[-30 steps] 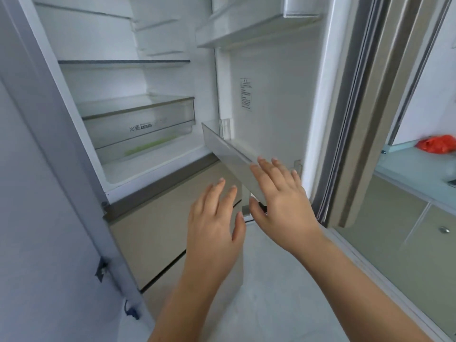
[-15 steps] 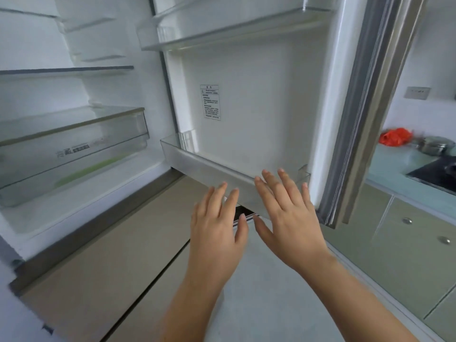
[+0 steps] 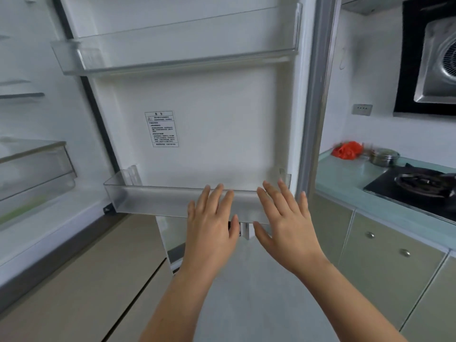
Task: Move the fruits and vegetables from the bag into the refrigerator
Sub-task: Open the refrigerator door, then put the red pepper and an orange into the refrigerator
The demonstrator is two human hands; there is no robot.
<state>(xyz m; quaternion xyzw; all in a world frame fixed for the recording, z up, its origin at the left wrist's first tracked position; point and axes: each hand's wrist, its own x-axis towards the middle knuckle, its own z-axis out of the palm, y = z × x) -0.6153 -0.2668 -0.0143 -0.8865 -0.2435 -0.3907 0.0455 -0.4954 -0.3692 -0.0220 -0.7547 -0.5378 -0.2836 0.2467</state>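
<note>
Your view swings right since a second ago, onto the refrigerator door (image 3: 209, 132). Left grip (image 3: 212, 228) and right grip (image 3: 283, 218) hover released before its lower bin (image 3: 153, 201). Your red bag (image 3: 346, 150) lies at the desk's (image 3: 345, 178) far left corner.

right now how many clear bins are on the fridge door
2. The upper bin spans the fridge door near the top of the view; the lower bin sits along its bottom edge. Others may be hidden above the frame.

Black gas stove (image 3: 417, 188) sits in a pale green counter (image 3: 345, 178), steel pot (image 3: 383, 156) just behind it, range hood (image 3: 436, 62) above, cabinet doors (image 3: 385, 262) underneath.
</note>
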